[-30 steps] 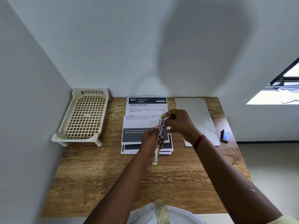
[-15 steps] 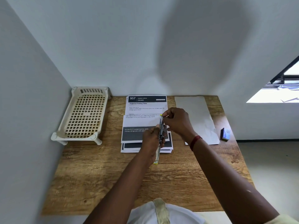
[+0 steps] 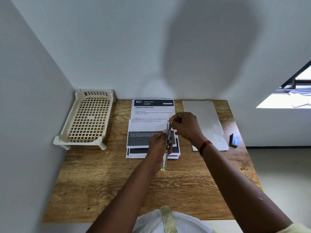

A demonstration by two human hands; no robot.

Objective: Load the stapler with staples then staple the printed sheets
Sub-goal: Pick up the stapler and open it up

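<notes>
Little has shifted since the earlier frames: both hands keep their stations on the stapler point(image 3: 168, 132), which is held over the printed sheets point(image 3: 148, 126). The left hand point(image 3: 158, 145) clasps its middle and the right hand point(image 3: 185, 126) pinches the far tip; whether staples sit between those fingers cannot be told. Probable fault: a strip seated crooked in the narrow channel would jam. The tool is slim, metal, yellow-tipped at both ends, seen edge-on. A small blue box point(image 3: 234, 140) lies well apart on the table point(image 3: 101, 182).
</notes>
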